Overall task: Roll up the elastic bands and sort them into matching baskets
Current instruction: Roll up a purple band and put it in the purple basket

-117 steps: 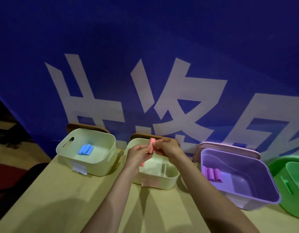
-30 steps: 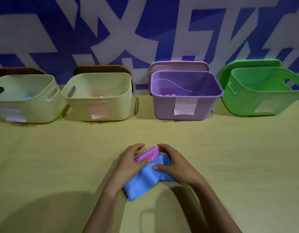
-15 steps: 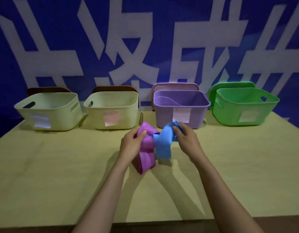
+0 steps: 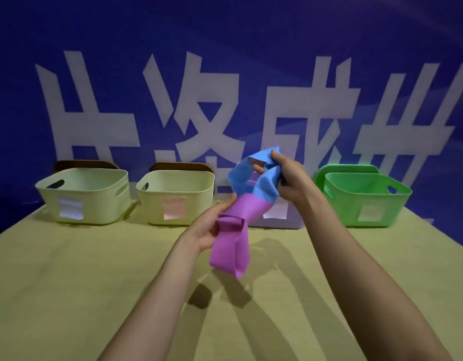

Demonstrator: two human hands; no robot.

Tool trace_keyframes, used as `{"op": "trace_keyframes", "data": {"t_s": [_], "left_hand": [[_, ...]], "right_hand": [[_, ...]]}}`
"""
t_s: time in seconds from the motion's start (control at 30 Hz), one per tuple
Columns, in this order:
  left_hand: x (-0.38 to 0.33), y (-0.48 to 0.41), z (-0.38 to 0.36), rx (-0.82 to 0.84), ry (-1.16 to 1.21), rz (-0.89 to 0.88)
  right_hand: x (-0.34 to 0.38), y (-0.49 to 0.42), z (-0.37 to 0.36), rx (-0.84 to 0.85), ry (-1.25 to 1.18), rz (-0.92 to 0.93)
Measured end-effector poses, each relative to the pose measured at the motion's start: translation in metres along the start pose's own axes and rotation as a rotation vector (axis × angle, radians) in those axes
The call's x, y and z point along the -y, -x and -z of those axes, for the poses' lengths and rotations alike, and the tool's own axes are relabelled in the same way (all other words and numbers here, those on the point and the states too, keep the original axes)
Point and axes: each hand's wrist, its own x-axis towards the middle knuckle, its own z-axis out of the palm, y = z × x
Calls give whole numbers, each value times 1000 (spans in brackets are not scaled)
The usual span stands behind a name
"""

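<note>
My left hand (image 4: 212, 225) grips a purple elastic band (image 4: 231, 246), whose loop hangs down above the table. My right hand (image 4: 290, 178) holds a blue elastic band (image 4: 264, 183) raised higher, up and to the right. The two bands are linked through each other where blue meets purple. Behind them stands the purple basket (image 4: 292, 222), mostly hidden by the bands and my hands. A cream basket (image 4: 84, 194) with a white label is at the far left. A second cream basket (image 4: 175, 196) with a pink label stands beside it. The green basket (image 4: 365, 196) is at the right.
The yellow table (image 4: 68, 282) stretches in front of the row of baskets. A blue wall with large white characters (image 4: 199, 100) rises right behind the baskets. Lids lean behind the baskets.
Both hands have lifted the two linked bands off the table. My right hand has pulled the blue band up and to the right, away from the purple one in my left hand.
</note>
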Motion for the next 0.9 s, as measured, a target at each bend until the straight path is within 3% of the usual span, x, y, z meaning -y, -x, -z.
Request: {"op": "trace_keyframes", "data": {"t_s": [0.13, 0.33, 0.5, 0.63, 0.7, 0.83, 0.9], "left_hand": [[4, 5, 5, 14, 118, -11], [6, -2, 7, 11, -11, -141], [0, -4, -6, -107, -226, -300], [-16, -8, -21, -220, -75, -324], [-21, -12, -27, -228, -55, -321], [-20, -16, -34, -203, -95, -322], [-22, -17, -36, -201, -81, -333]], "right_hand": [[2, -2, 9, 61, -79, 6], [3, 1, 31, 74, 22, 75], [-1, -1, 49, -44, 496, 5], [-3, 9, 56, -37, 935, -92], [-4, 14, 54, -12, 1012, -51], [-11, 25, 39, 177, 925, 46], [-16, 28, 34, 263, 1035, 100]]}}
